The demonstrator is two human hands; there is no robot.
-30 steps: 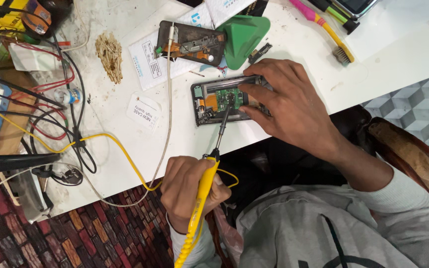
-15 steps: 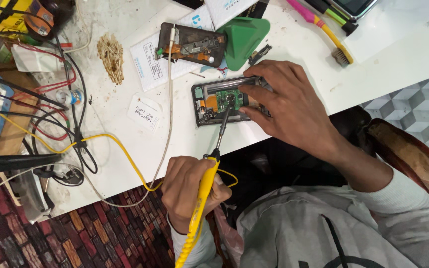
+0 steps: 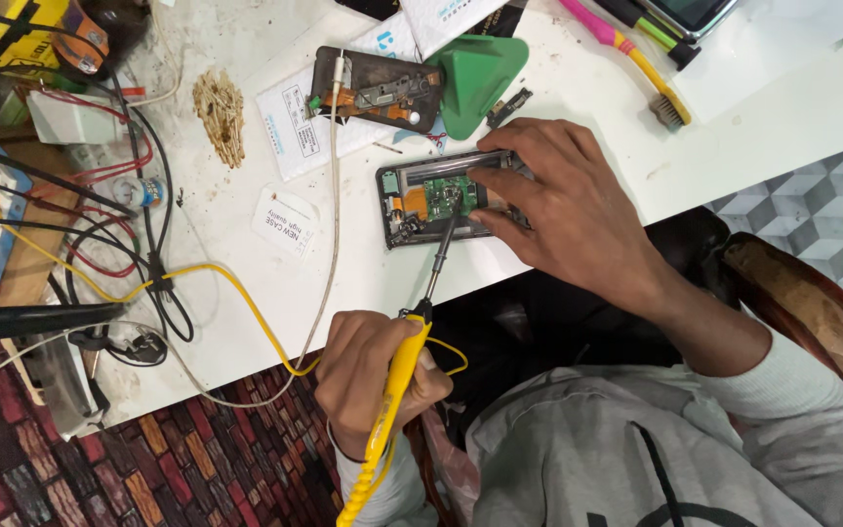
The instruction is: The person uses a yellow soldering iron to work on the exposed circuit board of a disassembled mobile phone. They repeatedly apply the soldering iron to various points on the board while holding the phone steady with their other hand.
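An opened smartphone [image 3: 438, 202], its back off and a green circuit board showing, lies flat on the white worktop [image 3: 558, 107] near the person's edge. The right hand [image 3: 563, 210] lies over the phone's far end, fingers spread and pressing on its frame, holding it steady. The left hand [image 3: 368, 376] is closed around the yellow handle of a soldering iron [image 3: 410, 356], whose dark metal tip reaches up from that hand onto the circuit board, just beside the right hand's fingertips. A yellow cable [image 3: 217, 283] trails from the iron away from the left hand across the worktop. Beyond the right hand lie a second opened phone [image 3: 378, 90] and a green triangular pry pick [image 3: 475, 73], the two touching. Farther off beyond the right hand's knuckles rests a pink-and-yellow brush [image 3: 636, 54]. Beyond the left hand sits a tangle of red and black wires [image 3: 134, 195].
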